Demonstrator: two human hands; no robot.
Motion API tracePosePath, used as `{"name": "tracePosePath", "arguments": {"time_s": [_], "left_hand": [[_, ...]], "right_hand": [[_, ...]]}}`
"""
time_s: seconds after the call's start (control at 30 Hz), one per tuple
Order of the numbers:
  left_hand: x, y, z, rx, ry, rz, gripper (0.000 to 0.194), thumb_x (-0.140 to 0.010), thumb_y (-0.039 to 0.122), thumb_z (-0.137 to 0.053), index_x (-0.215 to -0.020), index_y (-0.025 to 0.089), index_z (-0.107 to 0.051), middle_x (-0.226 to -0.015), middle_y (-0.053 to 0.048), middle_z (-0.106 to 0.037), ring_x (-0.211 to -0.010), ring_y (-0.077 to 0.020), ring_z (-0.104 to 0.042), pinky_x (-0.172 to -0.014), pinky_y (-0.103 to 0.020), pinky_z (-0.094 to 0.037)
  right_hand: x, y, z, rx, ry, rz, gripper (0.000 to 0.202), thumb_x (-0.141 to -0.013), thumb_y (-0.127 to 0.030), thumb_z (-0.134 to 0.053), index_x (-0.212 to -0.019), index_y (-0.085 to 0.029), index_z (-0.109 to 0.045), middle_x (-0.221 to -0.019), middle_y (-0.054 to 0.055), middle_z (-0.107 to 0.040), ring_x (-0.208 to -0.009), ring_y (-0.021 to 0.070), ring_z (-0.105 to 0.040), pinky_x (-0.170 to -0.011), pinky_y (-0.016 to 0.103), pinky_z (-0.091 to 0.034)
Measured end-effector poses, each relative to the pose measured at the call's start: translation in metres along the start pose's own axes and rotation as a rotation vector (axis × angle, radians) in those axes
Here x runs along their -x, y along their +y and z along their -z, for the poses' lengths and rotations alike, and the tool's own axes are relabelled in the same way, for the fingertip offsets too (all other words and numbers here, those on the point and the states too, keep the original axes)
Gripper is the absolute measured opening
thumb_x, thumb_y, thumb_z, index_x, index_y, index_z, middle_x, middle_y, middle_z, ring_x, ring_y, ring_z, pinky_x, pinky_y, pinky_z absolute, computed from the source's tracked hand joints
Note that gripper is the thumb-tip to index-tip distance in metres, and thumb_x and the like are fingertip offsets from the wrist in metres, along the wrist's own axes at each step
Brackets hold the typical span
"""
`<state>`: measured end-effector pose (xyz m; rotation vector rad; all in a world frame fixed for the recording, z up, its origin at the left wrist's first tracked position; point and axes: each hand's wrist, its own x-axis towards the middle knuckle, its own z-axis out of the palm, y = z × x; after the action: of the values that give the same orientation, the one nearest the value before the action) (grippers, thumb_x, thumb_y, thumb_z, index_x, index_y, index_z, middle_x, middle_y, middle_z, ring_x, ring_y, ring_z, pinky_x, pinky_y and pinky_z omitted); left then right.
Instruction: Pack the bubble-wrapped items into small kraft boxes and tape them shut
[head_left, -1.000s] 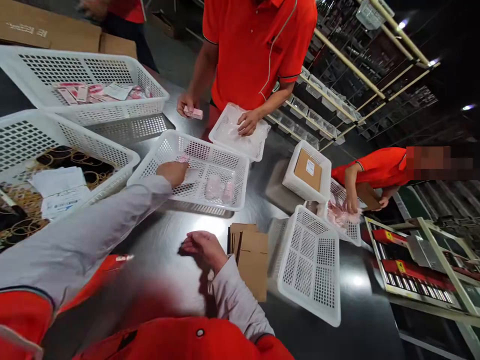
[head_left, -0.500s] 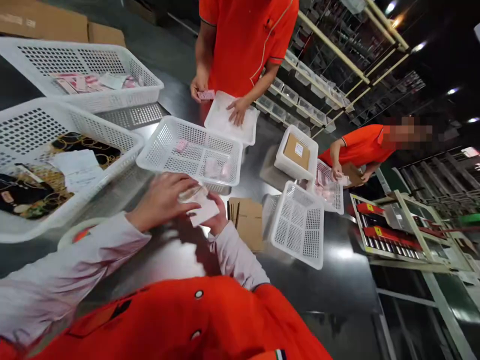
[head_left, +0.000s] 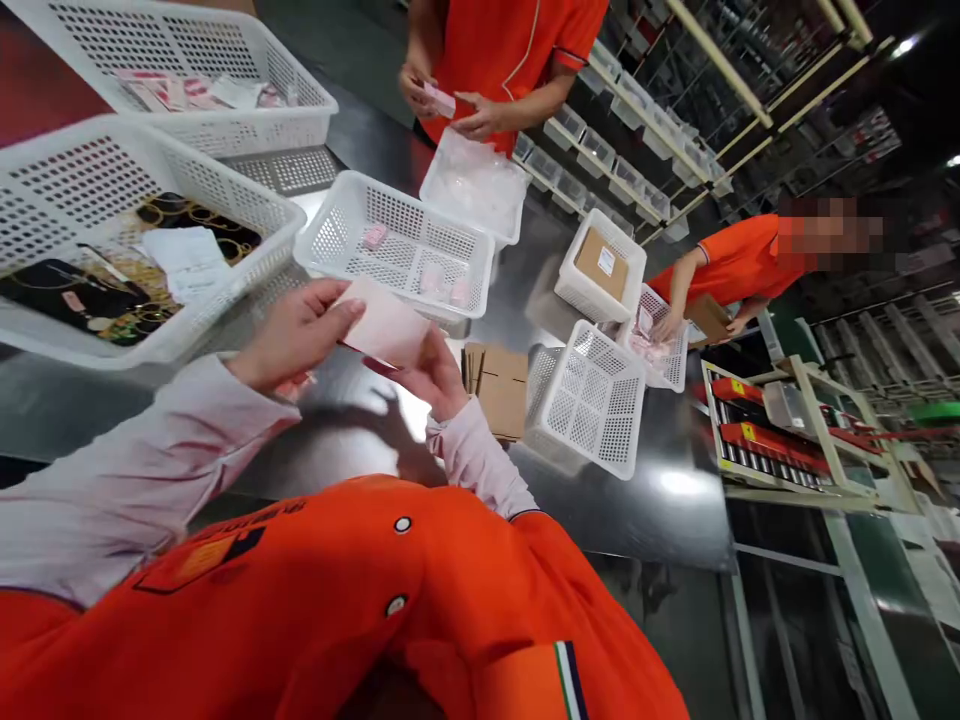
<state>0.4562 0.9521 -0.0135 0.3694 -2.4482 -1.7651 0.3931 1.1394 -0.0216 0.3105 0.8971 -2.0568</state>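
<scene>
Left hand point(head_left: 300, 335) and right hand point(head_left: 436, 372) hold opposite ends of a pale slip point(head_left: 386, 325) above the bench point(head_left: 664, 515), toward its near edge, with a basket point(head_left: 324, 225) of pink packets point(head_left: 433, 281) just beyond and cardboard point(head_left: 504, 392) beside the right wrist.

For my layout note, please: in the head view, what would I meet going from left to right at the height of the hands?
Basket with yellowish loops, left hand, pale paper, right hand, cardboard stack, white lattice basket, roller unit.
</scene>
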Motion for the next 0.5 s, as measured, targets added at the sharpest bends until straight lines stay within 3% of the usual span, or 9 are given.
{"name": "tracePosePath", "arguments": {"time_s": [0.1,0.23,0.33,0.43,0.5], "left_hand": [[-0.005,0.007,0.015,0.145,-0.004,0.123,0.074,-0.091,0.071,-0.073,-0.132,0.009,-0.068,-0.107,-0.011,-0.077,-0.088,-0.0202,-0.066,-0.079,-0.035,-0.060],[-0.005,0.008,0.025,0.097,-0.059,0.182,0.059,-0.093,0.066,-0.069,-0.119,0.013,-0.073,-0.100,-0.010,-0.076,-0.087,-0.0209,-0.066,-0.078,-0.035,-0.059],[0.011,0.012,0.021,-0.092,-0.034,0.044,0.052,-0.102,0.057,-0.053,-0.111,0.011,-0.076,-0.097,-0.012,-0.077,-0.090,-0.0245,-0.068,-0.084,-0.041,-0.060],[0.037,0.017,0.002,-0.289,0.019,-0.148,0.043,-0.106,0.045,-0.051,-0.108,0.015,-0.082,-0.112,-0.016,-0.079,-0.111,-0.0294,-0.071,-0.105,-0.047,-0.057],[0.054,0.018,-0.016,-0.379,-0.066,-0.212,0.035,-0.106,0.037,-0.056,-0.105,0.019,-0.086,-0.120,-0.015,-0.080,-0.121,-0.0304,-0.070,-0.113,-0.047,-0.054]], "right_hand": [[0.012,0.010,0.004,0.133,0.019,-0.008,0.021,-0.104,-0.028,-0.063,-0.122,-0.021,-0.073,-0.105,0.002,-0.082,-0.102,0.0224,-0.080,-0.102,0.052,-0.068],[0.020,0.021,0.011,0.245,0.050,0.015,0.013,-0.097,-0.028,-0.075,-0.108,-0.021,-0.073,-0.088,-0.001,-0.075,-0.097,0.0229,-0.078,-0.099,0.049,-0.070],[0.021,0.025,0.014,0.197,0.108,0.094,0.011,-0.096,-0.029,-0.076,-0.099,-0.022,-0.069,-0.079,-0.004,-0.068,-0.088,0.0187,-0.073,-0.095,0.045,-0.071],[0.019,0.026,0.013,0.068,0.068,0.035,0.027,-0.098,-0.048,-0.075,-0.104,-0.023,-0.068,-0.096,0.003,-0.077,-0.094,0.0244,-0.077,-0.093,0.053,-0.070],[0.015,0.026,0.010,0.016,0.055,0.006,0.036,-0.100,-0.059,-0.069,-0.111,-0.025,-0.069,-0.100,0.006,-0.079,-0.095,0.0270,-0.079,-0.093,0.055,-0.069]]}}
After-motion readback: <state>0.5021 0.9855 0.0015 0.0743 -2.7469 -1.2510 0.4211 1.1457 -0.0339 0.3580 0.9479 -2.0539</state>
